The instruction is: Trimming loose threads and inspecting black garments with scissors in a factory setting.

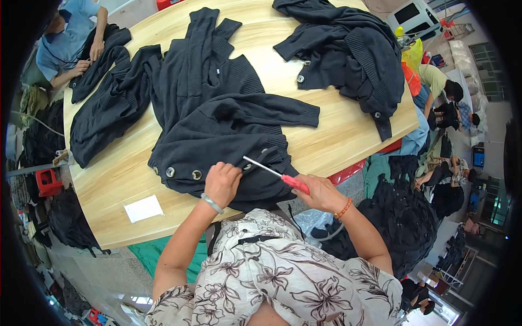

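A black knit cardigan [217, 138] lies on the wooden table right in front of me, its front edge lined with large round buttons [196, 175]. My left hand [223, 183] is closed on that buttoned edge, fingers pinching the knit. In my right hand [321, 194] is a screwdriver-like tool [294, 183] with a red handle and a slim metal shaft. The shaft points left and up over the cardigan, its tip a little above and right of my left fingers. I cannot make out the shape of the tip.
More black knit garments lie on the table [109, 204], one pile [348, 54] at the far right. A white paper [144, 209] rests near the left front edge. At the far left, another person [70, 41] in blue handles a dark garment. Dark clothes [399, 217] are heaped at right.
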Demonstrator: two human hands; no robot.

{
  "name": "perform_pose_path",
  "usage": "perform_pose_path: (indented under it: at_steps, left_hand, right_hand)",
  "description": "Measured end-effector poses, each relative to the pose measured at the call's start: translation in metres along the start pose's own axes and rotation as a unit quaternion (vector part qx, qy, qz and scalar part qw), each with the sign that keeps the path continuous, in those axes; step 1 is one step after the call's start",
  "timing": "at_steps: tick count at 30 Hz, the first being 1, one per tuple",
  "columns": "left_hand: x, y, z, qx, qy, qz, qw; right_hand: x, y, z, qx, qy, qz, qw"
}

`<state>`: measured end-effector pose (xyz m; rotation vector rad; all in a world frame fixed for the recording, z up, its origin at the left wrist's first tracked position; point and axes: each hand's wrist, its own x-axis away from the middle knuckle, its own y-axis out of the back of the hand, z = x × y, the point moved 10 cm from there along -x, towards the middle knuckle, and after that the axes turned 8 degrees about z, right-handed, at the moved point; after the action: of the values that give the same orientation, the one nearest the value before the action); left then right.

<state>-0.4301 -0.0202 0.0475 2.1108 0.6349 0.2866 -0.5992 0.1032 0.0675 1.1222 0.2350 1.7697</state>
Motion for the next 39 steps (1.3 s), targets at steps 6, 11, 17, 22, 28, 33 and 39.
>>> perform_pose_path:
  at_steps: [6,11,17,22,28,33,39]
  left_hand:
    - [-0.026,-0.065,0.016,0.03,0.127,0.079,0.988]
    - [-0.027,-0.078,0.011,0.14,0.091,0.164,0.972]
    - [-0.023,-0.089,0.019,0.102,0.104,0.204,0.968]
    - [-0.027,-0.091,0.025,0.284,0.137,0.25,0.915]
    - [-0.055,-0.082,-0.007,0.212,0.053,0.108,0.97]
    - [-0.067,-0.126,-0.024,0.151,0.02,0.165,0.975]
    - [-0.06,-0.132,-0.026,0.146,0.017,0.159,0.976]
  right_hand:
    - [0.014,-0.006,-0.021,0.011,-0.038,-0.002,0.999]
    - [0.032,-0.009,-0.034,0.002,-0.059,0.008,0.998]
    - [0.043,-0.024,-0.027,0.023,-0.063,0.081,0.994]
    - [0.047,-0.037,-0.027,0.018,-0.054,0.11,0.992]
    - [0.06,-0.021,-0.055,-0.019,-0.113,0.015,0.993]
    - [0.068,-0.025,-0.073,-0.016,-0.13,-0.006,0.991]
    - [0.074,-0.038,-0.088,-0.004,-0.152,0.011,0.988]
